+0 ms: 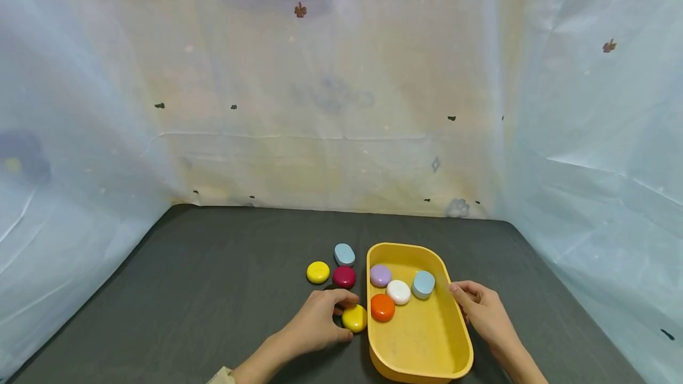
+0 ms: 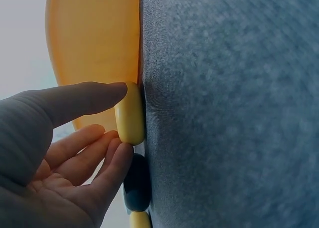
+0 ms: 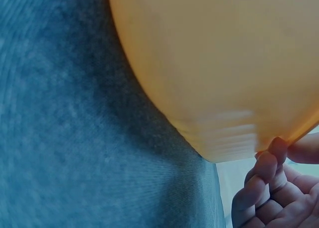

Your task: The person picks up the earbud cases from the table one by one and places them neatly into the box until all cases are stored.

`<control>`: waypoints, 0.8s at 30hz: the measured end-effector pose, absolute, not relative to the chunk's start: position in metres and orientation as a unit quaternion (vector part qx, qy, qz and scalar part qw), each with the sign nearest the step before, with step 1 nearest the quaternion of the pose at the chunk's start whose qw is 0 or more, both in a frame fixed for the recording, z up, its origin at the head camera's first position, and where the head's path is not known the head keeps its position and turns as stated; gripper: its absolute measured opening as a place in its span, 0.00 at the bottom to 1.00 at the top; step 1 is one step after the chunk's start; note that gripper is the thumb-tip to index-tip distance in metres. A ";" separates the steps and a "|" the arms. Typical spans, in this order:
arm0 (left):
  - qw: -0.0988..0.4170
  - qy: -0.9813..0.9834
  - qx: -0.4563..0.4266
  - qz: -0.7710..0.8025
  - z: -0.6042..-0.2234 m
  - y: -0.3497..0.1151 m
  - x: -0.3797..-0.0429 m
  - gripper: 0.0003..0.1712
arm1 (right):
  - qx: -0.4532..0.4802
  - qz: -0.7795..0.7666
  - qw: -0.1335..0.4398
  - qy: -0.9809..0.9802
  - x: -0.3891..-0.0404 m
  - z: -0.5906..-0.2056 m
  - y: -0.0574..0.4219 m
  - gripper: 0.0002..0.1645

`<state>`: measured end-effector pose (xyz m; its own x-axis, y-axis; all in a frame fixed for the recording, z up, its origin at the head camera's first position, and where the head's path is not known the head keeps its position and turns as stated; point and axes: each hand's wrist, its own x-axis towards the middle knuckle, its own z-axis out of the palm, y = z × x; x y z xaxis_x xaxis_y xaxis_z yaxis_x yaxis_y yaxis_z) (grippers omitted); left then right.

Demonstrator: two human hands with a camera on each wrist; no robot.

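Observation:
My left hand (image 1: 320,320) pinches a glossy yellow disc (image 1: 354,318) between thumb and fingers, right beside the left wall of a yellow box (image 1: 421,351). In the left wrist view the yellow disc (image 2: 130,115) stands close against the dark cloth, thumb on one side and fingertips on the other. My right hand (image 1: 484,314) holds the box's right rim, thumb and fingers pinching it in the right wrist view. Inside the box lie an orange disc (image 1: 382,307), a white disc (image 1: 398,292), a lilac disc (image 1: 381,275) and a light blue piece (image 1: 424,284).
Left of the box sit another yellow disc (image 1: 318,272), a dark red disc (image 1: 344,277) and a light blue oval piece (image 1: 344,255). A dark piece (image 2: 137,183) is mostly hidden behind my left hand in the head view. Pale patterned sheeting (image 1: 341,165) surrounds the grey table (image 1: 213,289).

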<state>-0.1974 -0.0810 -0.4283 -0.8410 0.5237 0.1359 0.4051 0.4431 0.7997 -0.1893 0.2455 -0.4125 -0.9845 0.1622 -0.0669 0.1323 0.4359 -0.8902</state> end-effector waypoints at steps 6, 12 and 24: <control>0.065 0.855 0.275 0.435 -0.428 -0.079 -0.196 0.30 | -0.091 0.522 0.012 -0.848 -0.188 -0.413 0.247 0.20; 0.057 0.850 0.293 0.434 -0.426 -0.077 -0.197 0.30 | -0.096 0.519 0.011 -0.850 -0.187 -0.413 0.250 0.21; 0.074 0.854 0.312 0.409 -0.432 -0.079 -0.197 0.32 | -0.094 0.515 0.009 -0.852 -0.189 -0.414 0.246 0.22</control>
<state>-0.1968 -0.0788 -0.4315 -0.7946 0.5931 0.1298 0.4726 0.4702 0.7453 -0.1885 0.2461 -0.4144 -0.9820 0.1707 -0.0812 0.1512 0.4517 -0.8792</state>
